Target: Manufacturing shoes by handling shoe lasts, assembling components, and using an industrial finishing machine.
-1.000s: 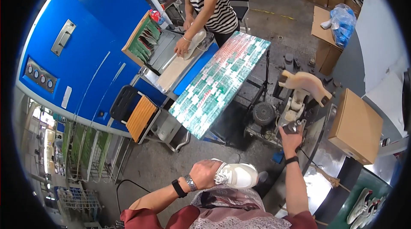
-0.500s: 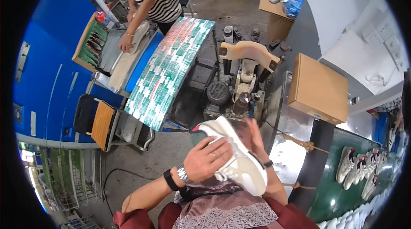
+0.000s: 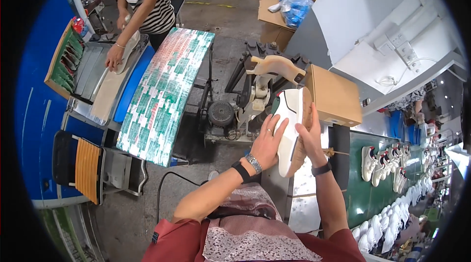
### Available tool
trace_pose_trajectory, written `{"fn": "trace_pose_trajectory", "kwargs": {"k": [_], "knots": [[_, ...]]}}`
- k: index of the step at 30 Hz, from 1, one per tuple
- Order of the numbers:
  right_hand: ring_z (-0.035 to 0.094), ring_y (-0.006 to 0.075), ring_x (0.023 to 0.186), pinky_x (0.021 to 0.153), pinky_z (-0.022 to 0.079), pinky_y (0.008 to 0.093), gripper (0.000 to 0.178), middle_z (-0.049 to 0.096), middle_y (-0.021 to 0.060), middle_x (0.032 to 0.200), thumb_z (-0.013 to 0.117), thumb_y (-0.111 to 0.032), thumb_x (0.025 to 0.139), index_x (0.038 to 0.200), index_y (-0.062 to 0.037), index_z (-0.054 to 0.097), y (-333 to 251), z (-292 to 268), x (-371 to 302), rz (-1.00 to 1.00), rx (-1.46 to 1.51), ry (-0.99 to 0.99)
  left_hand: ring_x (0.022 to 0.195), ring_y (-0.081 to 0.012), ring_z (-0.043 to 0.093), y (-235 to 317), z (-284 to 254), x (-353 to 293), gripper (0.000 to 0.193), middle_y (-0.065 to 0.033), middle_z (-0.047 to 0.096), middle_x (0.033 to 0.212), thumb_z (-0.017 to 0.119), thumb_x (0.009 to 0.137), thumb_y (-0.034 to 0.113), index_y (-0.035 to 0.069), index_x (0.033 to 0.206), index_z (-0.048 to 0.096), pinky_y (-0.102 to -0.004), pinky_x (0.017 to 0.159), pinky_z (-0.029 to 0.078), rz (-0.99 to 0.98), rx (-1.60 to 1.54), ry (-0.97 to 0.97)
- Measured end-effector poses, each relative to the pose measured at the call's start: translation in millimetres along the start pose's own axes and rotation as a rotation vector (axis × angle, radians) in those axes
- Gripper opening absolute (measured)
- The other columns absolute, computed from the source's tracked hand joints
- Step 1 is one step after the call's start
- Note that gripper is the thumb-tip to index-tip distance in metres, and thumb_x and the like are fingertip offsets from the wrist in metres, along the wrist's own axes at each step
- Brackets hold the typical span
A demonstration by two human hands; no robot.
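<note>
Between my two hands is a white sneaker (image 3: 293,105) with a tan sole and dark green and red at its heel. It stands on end, turned on its side, heel up, with the sole toward the right. My left hand (image 3: 268,145) is closed on the upper, its fingers over the shoe's left side. My right hand (image 3: 311,138) grips the sole side, thumb across the edge and fingers behind. Just beyond the shoe stands a machine with a curved cream pad (image 3: 276,66) and a motor (image 3: 221,113).
A cardboard box (image 3: 334,96) sits right of the shoe. Further right, a green conveyor (image 3: 356,195) carries several sneakers (image 3: 379,169). At left are a table with a green-and-white patterned top (image 3: 165,96), a folding chair (image 3: 87,168) and a co-worker (image 3: 145,4) handling a shoe.
The sneaker has moved up and right and turned from slanting toe-down-right to nearly upright, showing its sole. My right hand has closed on the sole. The view has shifted rightward.
</note>
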State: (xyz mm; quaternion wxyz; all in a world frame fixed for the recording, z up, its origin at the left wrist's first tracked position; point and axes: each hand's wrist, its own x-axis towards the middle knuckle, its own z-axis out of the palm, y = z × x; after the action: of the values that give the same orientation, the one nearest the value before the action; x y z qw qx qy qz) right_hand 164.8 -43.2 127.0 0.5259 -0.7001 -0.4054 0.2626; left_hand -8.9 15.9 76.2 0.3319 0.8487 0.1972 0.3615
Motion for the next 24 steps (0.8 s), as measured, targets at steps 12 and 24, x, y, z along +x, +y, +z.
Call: {"fn": "trace_pose_trajectory", "kwargs": {"k": [12,24], "knots": [[0.067,0.0463,0.091,0.082,0.054,0.0514,0.100,0.064,0.0290,0.107,0.075,-0.029,0.073,0.153,0.0056,0.026,-50,52,32,-0.130,-0.961,-0.069,0.135,-0.0498,0.040,-28,15,-14,0.092,-0.0300,0.027,0.153,0.071,0.080,0.008,0.001,0.156,0.020,-0.0487,0.111,0.039,-0.178,-0.256,0.202],[0.062,0.0442,0.117,0.097,0.052,0.0439,0.100,0.056,0.0329,0.135,0.076,-0.015,0.074,0.155,0.0078,0.023,-38,51,-12,-0.198,-0.765,0.029,0.121,-0.0295,0.064,5,44,-37,0.069,-0.0164,0.059,0.138,0.043,0.104,0.058,0.007,0.151,0.039,-0.0441,0.100,0.054,-0.935,-2.088,-0.010]]}}
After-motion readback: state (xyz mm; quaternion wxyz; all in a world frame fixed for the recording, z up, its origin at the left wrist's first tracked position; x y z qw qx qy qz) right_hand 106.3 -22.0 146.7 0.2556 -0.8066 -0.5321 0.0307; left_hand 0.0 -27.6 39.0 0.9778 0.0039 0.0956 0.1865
